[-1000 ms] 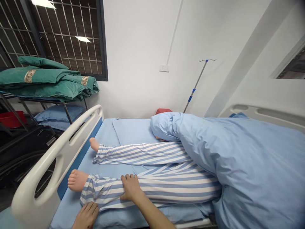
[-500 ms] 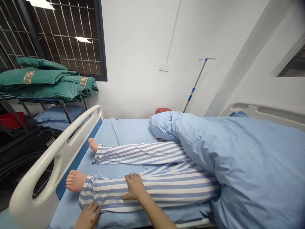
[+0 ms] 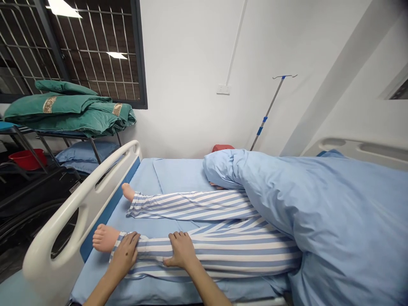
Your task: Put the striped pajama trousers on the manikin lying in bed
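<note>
A manikin-like figure lies on the bed, with smooth bare feet and striped blue-and-white trousers [image 3: 242, 250]. My left hand [image 3: 126, 250] is curled over the near lower leg just above the near foot [image 3: 105, 238]. Farther up the same leg, my right hand [image 3: 182, 250] grips across the shin near the knee, its fingers bent over the far side and its thumb towards me. The far leg [image 3: 191, 205] lies straight, ending in the far foot [image 3: 128, 192]. A bunched light-blue quilt [image 3: 287, 187] hides the upper body; a few fingers peek out under its edge.
A white footboard [image 3: 60, 229] rises at the left, with a dark wheelchair [image 3: 35, 195] beyond it. Green folded bedding [image 3: 79, 112] is piled on a rack under the barred window. An IV pole [image 3: 269, 111] and a red object [image 3: 222, 147] stand behind the bed.
My left hand has moved up from the near edge of the trouser leg onto the lower leg by the ankle. My right hand stays in place. The view has shifted slightly left.
</note>
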Demonstrator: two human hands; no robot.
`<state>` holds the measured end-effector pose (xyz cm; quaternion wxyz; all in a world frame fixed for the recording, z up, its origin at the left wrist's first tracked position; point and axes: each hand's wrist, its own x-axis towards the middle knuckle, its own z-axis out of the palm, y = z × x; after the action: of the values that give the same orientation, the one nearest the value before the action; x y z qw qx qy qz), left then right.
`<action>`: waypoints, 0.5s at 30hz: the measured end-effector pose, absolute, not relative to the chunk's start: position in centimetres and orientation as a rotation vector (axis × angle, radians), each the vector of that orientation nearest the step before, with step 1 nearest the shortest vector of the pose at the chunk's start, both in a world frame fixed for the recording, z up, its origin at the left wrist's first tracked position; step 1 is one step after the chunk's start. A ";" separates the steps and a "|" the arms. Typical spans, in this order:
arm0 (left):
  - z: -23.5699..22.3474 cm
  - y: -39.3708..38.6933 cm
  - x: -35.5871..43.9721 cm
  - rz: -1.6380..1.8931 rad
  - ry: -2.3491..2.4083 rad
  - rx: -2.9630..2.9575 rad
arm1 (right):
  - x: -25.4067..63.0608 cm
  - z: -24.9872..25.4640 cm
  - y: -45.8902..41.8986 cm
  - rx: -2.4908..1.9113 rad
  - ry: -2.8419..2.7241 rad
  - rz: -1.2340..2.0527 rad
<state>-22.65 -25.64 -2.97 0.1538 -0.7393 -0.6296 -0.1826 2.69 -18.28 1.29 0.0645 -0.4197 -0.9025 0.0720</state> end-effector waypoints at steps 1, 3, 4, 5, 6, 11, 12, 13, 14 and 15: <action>-3.3 -25.8 -22.9 -0.488 -1.763 -2.153 | 2.7 1.4 -18.3 -1.273 -2.725 0.223; -3.8 -26.6 -23.2 -0.412 -1.687 -2.213 | 2.6 1.5 -18.3 -1.281 -2.728 0.233; -3.8 -27.0 -23.2 -0.381 -1.670 -2.225 | 2.6 1.5 -18.4 -1.282 -2.731 0.235; -3.7 -27.3 -23.1 -0.358 -1.667 -2.224 | 2.7 1.6 -18.4 -1.281 -2.733 0.236; -3.6 -27.6 -22.9 -0.342 -1.674 -2.218 | 2.7 1.6 -18.4 -1.278 -2.732 0.235; -2.4 -28.0 -21.9 -0.307 -1.715 -2.190 | 2.8 1.6 -18.3 -1.261 -2.718 0.237; -2.2 -28.0 -21.9 -0.302 -1.711 -2.192 | 2.8 1.6 -18.3 -1.263 -2.722 0.240; -2.1 -28.0 -21.9 -0.295 -1.706 -2.192 | 2.8 1.6 -18.3 -1.264 -2.725 0.243; -2.0 -28.0 -21.9 -0.285 -1.703 -2.189 | 2.8 1.6 -18.3 -1.267 -2.724 0.244; -1.8 -28.0 -21.9 -0.273 -1.702 -2.182 | 2.8 1.6 -18.3 -1.269 -2.722 0.244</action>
<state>-21.94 -28.04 -1.85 0.1796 -0.7720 -0.6020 -0.0965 2.75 -18.27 1.63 0.0643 -0.4203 -0.9015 0.0809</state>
